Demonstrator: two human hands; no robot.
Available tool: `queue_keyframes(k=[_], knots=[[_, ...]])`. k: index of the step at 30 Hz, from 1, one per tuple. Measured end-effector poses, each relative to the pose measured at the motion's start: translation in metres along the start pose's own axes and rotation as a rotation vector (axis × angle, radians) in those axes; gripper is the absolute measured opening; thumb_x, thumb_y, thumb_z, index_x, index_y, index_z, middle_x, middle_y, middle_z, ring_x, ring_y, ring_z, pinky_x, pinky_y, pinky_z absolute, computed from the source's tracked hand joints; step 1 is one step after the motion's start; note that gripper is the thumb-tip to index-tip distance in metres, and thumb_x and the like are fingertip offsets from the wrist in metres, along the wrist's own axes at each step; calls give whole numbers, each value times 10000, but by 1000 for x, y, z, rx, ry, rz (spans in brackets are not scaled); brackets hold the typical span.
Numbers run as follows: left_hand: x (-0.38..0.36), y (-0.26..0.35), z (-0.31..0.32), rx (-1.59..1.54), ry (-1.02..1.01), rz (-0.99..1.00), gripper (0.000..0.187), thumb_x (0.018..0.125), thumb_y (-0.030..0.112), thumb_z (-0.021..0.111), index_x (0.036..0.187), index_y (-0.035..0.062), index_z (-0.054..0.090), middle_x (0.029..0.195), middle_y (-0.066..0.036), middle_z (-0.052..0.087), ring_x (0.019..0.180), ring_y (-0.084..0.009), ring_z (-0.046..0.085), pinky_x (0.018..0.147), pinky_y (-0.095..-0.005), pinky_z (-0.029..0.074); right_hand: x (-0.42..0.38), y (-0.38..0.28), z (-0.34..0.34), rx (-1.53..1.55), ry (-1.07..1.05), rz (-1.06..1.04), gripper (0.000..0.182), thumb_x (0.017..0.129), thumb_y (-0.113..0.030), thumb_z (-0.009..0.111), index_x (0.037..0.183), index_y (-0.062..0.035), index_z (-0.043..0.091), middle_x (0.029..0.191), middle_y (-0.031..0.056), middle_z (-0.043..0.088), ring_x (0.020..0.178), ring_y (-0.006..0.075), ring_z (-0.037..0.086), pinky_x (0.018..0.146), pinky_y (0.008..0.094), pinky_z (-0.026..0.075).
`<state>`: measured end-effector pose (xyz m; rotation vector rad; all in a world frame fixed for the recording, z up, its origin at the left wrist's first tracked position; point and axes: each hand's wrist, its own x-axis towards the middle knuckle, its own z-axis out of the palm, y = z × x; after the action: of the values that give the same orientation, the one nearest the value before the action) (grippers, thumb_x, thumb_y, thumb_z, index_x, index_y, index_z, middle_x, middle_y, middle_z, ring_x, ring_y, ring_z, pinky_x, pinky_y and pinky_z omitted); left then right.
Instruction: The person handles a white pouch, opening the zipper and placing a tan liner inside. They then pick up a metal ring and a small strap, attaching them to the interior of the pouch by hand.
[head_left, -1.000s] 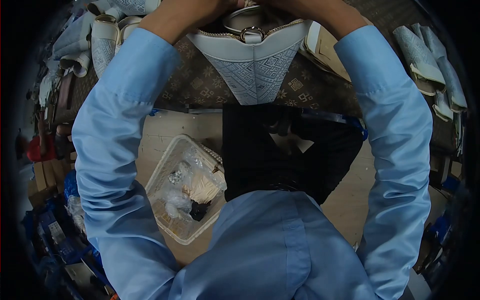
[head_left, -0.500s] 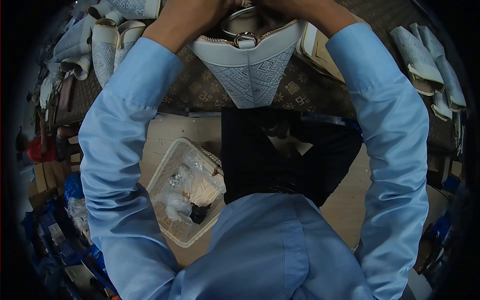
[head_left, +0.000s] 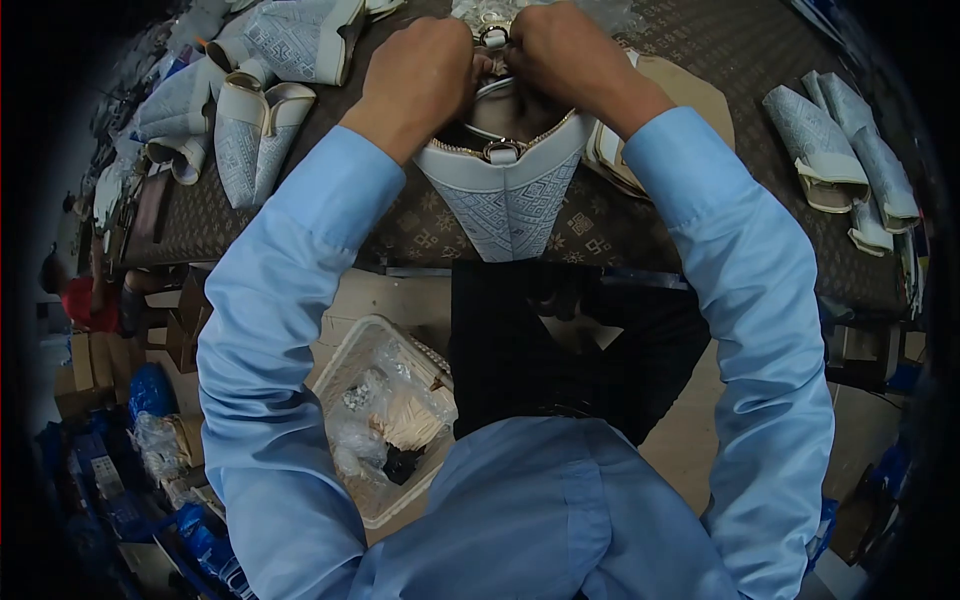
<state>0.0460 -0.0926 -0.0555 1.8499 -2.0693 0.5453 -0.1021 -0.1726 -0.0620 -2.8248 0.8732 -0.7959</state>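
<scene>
A white and grey patterned bag [head_left: 510, 200] stands on the brown patterned cloth of the table, its zippered top open, with a metal ring on a tab at the near rim and another at the far side. My left hand [head_left: 425, 75] is closed at the left of the opening, fingers curled on the bag's far rim. Opposite it, my right hand [head_left: 565, 55] is also closed on the rim beside the far ring. The fingertips of both are partly hidden.
More patterned bag pieces lie at the left [head_left: 262, 135] and right [head_left: 820, 150] of the table [head_left: 400, 225]. Flat beige pieces [head_left: 690, 95] sit right of the bag. A white basket [head_left: 345, 350] with plastic bags stands on the floor. A person in red [head_left: 90, 305] is far left.
The view has shifted, so the bag and both hands appear lower in the frame. Both fists and the far ring now show more fully.
</scene>
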Motion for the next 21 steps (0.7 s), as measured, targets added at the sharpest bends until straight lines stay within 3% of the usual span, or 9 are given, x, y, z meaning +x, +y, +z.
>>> queue_keyframes(k=[3,5,7,9,10,14,16,21], knots=[[2,3,-5,-47,119,-1,353,780,293,689,850,6,496,853,-212,553,758,-414,569,637,-471,454,6,1,1,-5,20,12,176,779,-149,610,750,19,653,788,243,619,756,391,614,690,436,506],[10,2,-9,-37,116,101,372,719,198,739,897,-39,515,913,-217,571,764,-386,625,635,-430,518,5,5,2,14,43,-8,197,770,-155,612,734,35,646,742,259,608,730,406,613,673,451,504],[22,-4,-2,-115,95,97,323,726,183,728,877,-44,555,884,-227,598,797,-394,614,670,-438,503,3,5,1,27,68,-29,218,761,-161,615,718,52,639,697,274,597,704,422,611,656,465,501],[33,-12,1,-397,-213,49,278,724,171,725,860,-36,598,843,-228,621,816,-400,602,689,-457,480,3,5,-2,39,30,-28,230,773,-166,610,714,55,636,704,270,599,705,418,613,655,461,503],[36,-14,1,-433,-244,71,262,764,157,682,916,-44,610,832,-233,623,810,-415,583,702,-452,460,3,4,-4,70,8,12,239,768,-169,625,704,61,630,703,279,594,712,417,612,665,465,497],[34,-12,5,-296,-198,172,136,769,111,590,806,-18,612,789,-241,609,796,-415,589,705,-487,463,-1,5,-13,70,-5,41,196,761,-157,625,767,37,651,783,247,630,769,399,631,704,456,510],[34,-7,-4,-283,-218,143,140,768,118,594,796,-19,606,781,-242,606,793,-416,588,704,-488,463,-2,10,-22,130,-171,69,195,732,-136,643,740,59,633,791,257,623,788,397,626,710,447,506],[22,-1,-12,-293,-248,53,170,782,150,607,812,-17,602,775,-244,605,783,-417,587,705,-486,463,-26,13,-32,211,3,41,172,708,-112,689,724,35,601,708,209,598,695,376,597,635,445,460]])
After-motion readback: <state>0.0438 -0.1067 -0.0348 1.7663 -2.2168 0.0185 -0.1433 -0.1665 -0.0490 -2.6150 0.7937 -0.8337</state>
